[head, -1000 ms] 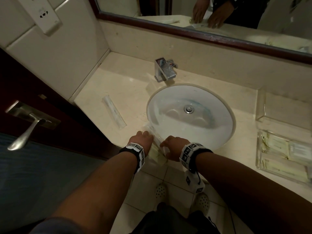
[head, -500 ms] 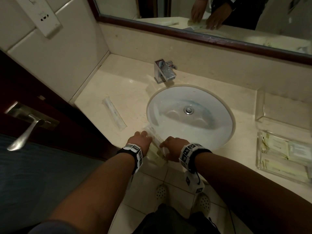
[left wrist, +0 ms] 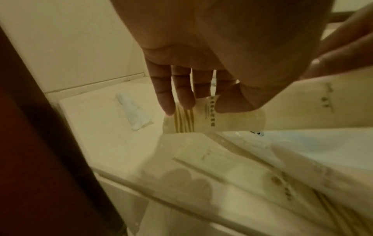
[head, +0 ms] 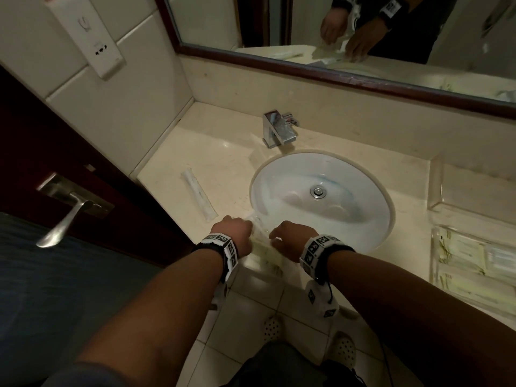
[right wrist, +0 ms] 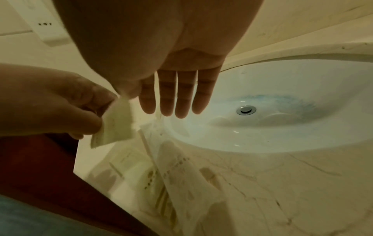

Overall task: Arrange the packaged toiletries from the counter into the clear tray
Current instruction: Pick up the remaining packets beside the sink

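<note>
Moved: packet (left wrist: 282, 108) raised off edge pile (right wrist: 177, 172) | left hand (left wrist: 201, 60) pinching it; right hand (right wrist: 171, 71) fingers straight, grip unclear | risk: slick pile overhanging tabletop (right wrist: 282, 175), could slide floorward if nudged.

Pretty dim bathroom. Beige marble surface (head: 223, 163) with a white oval sink (head: 293, 174) sunk in and a square chrome tap (head: 279, 132) at its back edge. Dark-framed mirror (head: 223, 20) above, cream wall tiles (head: 117, 113) with a socket plate (head: 92, 37) on the left, dark wood door (head: 42, 135) with a lever handle (head: 64, 222), pale tiled floor (head: 251, 311).
</note>
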`<state>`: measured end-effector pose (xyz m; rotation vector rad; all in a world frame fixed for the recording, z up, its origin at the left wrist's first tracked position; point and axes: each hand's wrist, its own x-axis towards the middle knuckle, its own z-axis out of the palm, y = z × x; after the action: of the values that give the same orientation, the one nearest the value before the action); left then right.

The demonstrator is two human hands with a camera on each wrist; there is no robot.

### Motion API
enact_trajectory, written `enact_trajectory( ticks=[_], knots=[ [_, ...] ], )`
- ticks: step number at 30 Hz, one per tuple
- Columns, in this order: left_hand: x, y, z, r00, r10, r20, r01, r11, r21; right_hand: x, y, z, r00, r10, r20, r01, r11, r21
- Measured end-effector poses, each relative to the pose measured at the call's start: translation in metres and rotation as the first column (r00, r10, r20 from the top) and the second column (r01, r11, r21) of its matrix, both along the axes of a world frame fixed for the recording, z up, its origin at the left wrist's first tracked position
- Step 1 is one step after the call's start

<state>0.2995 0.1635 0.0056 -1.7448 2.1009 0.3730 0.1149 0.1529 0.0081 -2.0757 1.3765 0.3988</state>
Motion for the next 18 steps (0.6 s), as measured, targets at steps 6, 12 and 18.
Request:
enact_trajectory(
  ticks=[6, 12, 18],
  knots=[
    [-0.022, -0.014, 0.007, 0.998, 0.046, -0.051, -0.047, 0.999, -0.018, -0.018, -0.007, 0.016, 0.989, -0.105, 0.107, 0.110, 0.993, -0.036],
    [-0.067, -0.026, 0.012, 0.995, -0.002, -0.098, -0.004, 0.998, -0.062, -0.054, -0.003, 0.026, 0.995, -0.099, 0.030, 0.101, 0.992, -0.074],
    [-0.116, -0.036, 0.012, 0.992, -0.046, -0.121, 0.037, 0.996, -0.079, -0.110, -0.004, 0.028, 0.985, -0.172, -0.021, 0.169, 0.980, -0.108]
  ],
)
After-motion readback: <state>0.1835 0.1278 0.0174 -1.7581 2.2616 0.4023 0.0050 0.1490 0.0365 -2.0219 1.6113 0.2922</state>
